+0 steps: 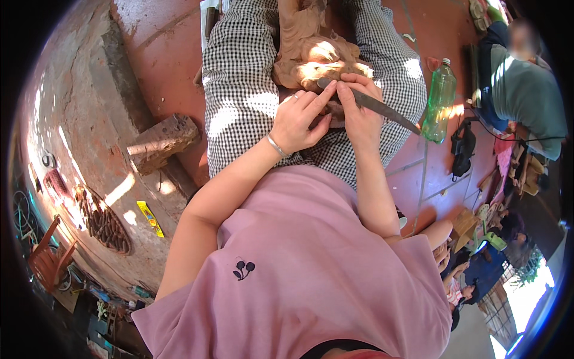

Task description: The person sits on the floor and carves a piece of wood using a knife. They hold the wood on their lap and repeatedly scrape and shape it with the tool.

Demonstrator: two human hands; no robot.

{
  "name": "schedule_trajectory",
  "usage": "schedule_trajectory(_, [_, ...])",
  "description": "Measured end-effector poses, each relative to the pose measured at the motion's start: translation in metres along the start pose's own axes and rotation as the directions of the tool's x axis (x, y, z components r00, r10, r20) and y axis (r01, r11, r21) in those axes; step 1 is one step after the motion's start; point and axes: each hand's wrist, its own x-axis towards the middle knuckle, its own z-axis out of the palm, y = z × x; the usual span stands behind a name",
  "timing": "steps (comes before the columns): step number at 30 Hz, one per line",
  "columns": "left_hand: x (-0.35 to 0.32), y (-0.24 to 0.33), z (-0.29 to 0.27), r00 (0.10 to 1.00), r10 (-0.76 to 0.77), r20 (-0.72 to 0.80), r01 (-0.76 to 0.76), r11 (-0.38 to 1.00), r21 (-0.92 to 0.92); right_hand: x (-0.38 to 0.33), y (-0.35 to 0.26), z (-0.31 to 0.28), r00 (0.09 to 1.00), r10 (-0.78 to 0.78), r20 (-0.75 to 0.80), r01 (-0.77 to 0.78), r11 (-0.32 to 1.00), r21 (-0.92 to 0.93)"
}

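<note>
A carved piece of light brown wood (293, 66) with curled, wavy relief stands between my knees, lit by patches of sun. Across its near end lies a long, flat, dark file (388, 112), tapering to a point on the right. My right hand (365, 116) is closed around the file near its rounded left end, thumb on top. The fingertips of my left hand (299, 122) press that rounded end, and its thumb bends below. A silvery bracelet circles my left wrist. My hands partly hide the wood under the file.
A green plastic bottle (440, 99) stands right of my knee on the red tiles. At left, a wood block (164, 143) rests by a big slab (89, 131) bearing a yellow packet (150, 218) and a roll of tools (101, 221). Other people sit at right.
</note>
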Motion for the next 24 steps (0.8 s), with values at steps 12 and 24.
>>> schedule_trajectory(12, [-0.020,0.018,-0.016,0.993,0.097,-0.064,-0.102,0.990,-0.092,-0.032,0.016,0.008,0.967,-0.186,-0.173,0.214,0.964,0.158])
schedule_trajectory(24, [-0.014,0.041,-0.003,0.899,0.438,0.009,-0.423,0.872,-0.246,-0.041,0.003,0.015,0.948,-0.318,0.000,0.317,0.947,0.060])
